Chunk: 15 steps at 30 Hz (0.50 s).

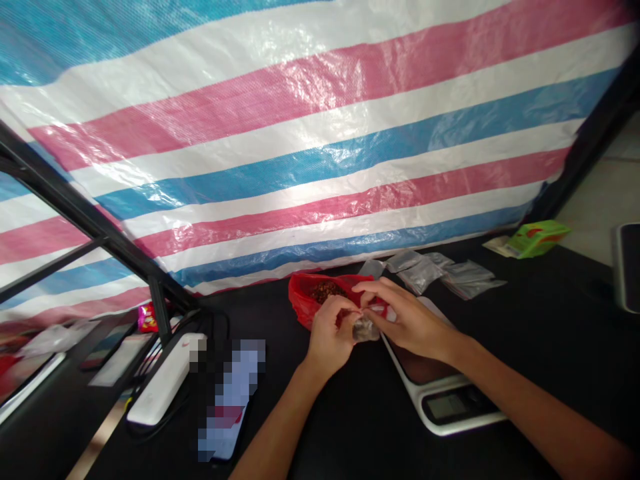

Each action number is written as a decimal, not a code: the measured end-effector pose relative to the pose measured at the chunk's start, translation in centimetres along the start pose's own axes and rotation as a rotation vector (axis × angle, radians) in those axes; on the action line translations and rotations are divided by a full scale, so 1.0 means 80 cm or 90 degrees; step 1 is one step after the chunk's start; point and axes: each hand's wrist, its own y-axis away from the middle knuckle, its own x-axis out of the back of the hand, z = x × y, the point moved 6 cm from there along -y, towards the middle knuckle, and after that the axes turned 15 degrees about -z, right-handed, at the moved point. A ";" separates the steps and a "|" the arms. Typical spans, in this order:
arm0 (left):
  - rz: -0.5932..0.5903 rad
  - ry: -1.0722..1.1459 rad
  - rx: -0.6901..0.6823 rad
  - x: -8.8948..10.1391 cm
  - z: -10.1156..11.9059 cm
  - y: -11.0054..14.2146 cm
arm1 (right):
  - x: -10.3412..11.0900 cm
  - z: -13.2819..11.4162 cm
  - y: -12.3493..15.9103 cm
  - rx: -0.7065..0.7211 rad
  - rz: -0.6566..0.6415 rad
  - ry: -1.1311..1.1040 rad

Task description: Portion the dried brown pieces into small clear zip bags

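L fingers [334, 308], R fingers [373, 288] pinch clear bag [366, 329]; red bag [313, 297] behind

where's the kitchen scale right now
In the head view, the white digital kitchen scale sits at lower right on the black table, beneath the person's right hand and just right of the red plastic bag.

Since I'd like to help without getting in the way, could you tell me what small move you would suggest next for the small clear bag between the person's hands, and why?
I'd tentatively suggest lowering the small clear plastic bag onto the white kitchen scale. The left hand and right hand both seem to grip its top, and the scale lies directly beside and beneath them.
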 end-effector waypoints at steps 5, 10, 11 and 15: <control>0.043 0.026 0.008 0.004 0.000 0.003 | 0.004 -0.005 0.000 0.015 0.048 0.013; 0.057 0.055 0.021 0.002 -0.002 0.002 | 0.008 0.004 -0.001 -0.020 0.070 0.019; 0.059 0.058 0.024 0.002 -0.003 0.002 | 0.007 0.005 -0.001 -0.022 0.069 0.015; 0.057 0.067 0.043 0.000 -0.008 0.000 | 0.002 0.013 -0.001 -0.028 0.087 -0.033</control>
